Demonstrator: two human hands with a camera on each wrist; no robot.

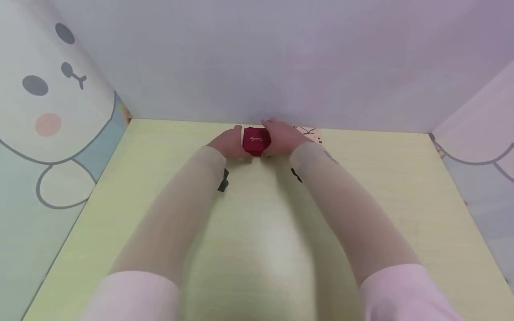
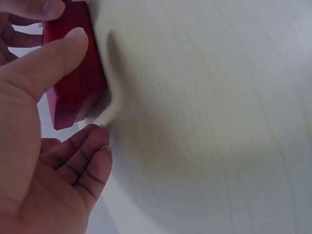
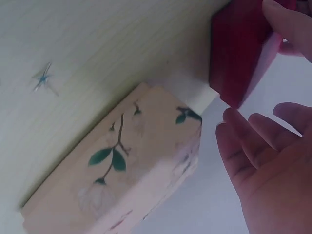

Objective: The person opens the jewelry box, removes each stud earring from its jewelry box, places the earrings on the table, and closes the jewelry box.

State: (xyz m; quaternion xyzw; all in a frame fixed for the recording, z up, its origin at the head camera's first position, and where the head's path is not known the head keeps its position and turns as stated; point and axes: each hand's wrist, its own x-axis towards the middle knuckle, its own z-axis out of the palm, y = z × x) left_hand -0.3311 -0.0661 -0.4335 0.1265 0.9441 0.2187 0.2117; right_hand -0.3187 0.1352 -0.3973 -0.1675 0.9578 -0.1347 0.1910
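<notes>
A small red box [image 1: 255, 139] with gold script lies at the back of the table, by the wall, between my two hands. My left hand [image 1: 232, 145] is on its left side. The left thumb lies across a face of the red box [image 2: 77, 80], while the other fingers of the left hand [image 2: 58, 180] bend loosely apart from it. My right hand [image 1: 283, 139] is on the right, its thumb at the box. In the right wrist view, the fingers of the right hand [image 3: 268, 165] stretch out, nearly straight, below the red box [image 3: 239, 48].
Beside my right hand stands a pale peach box [image 3: 122, 161] printed with white flowers and green leaves, partly behind the right arm in the head view. A pale wall [image 1: 209, 58] rises behind the wooden table [image 1: 257, 232]. Cartoon-printed panels [image 1: 64, 178] flank both sides.
</notes>
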